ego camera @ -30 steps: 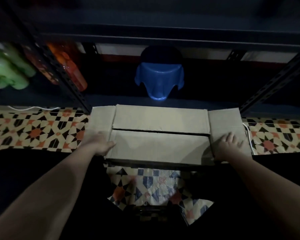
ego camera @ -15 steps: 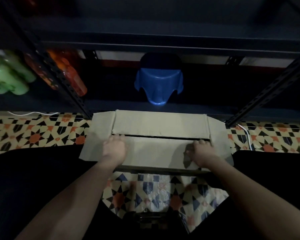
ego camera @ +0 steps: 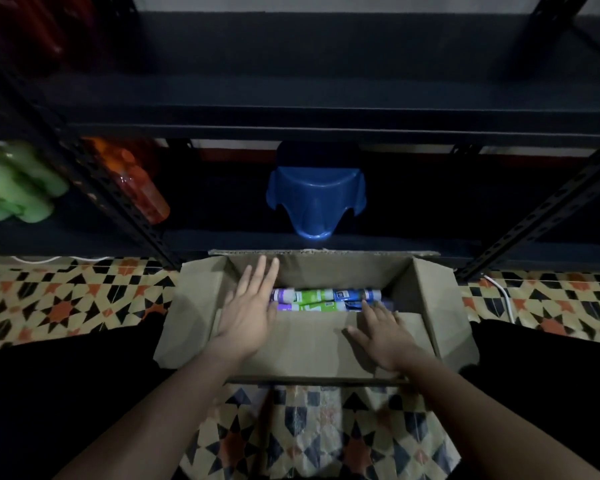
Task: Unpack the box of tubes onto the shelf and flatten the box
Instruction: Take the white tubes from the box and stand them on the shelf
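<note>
A brown cardboard box [ego camera: 433, 306] sits on the patterned floor in front of a dark metal shelf [ego camera: 326, 123]. Its far flap stands up and its near flap [ego camera: 309, 344] lies tilted toward me. Through the gap I see tubes [ego camera: 326, 299] lying sideways, white, purple, green and blue. My left hand [ego camera: 250, 313] has straight fingers against the far flap, palm over the box's left part. My right hand [ego camera: 381, 334] lies flat on the near flap, fingertips at its edge beside the tubes.
A blue plastic stool [ego camera: 316, 199] stands on the lowest shelf level behind the box. Orange bottles [ego camera: 136, 181] and green bottles [ego camera: 14, 185] lie on the shelf at left. Slotted shelf uprights [ego camera: 541, 216] flank the box. A white cable [ego camera: 499, 292] runs at right.
Both hands moved from the side flaps to the middle seam and spread the long flaps apart. The far flap now stands up and the tubes inside show.
</note>
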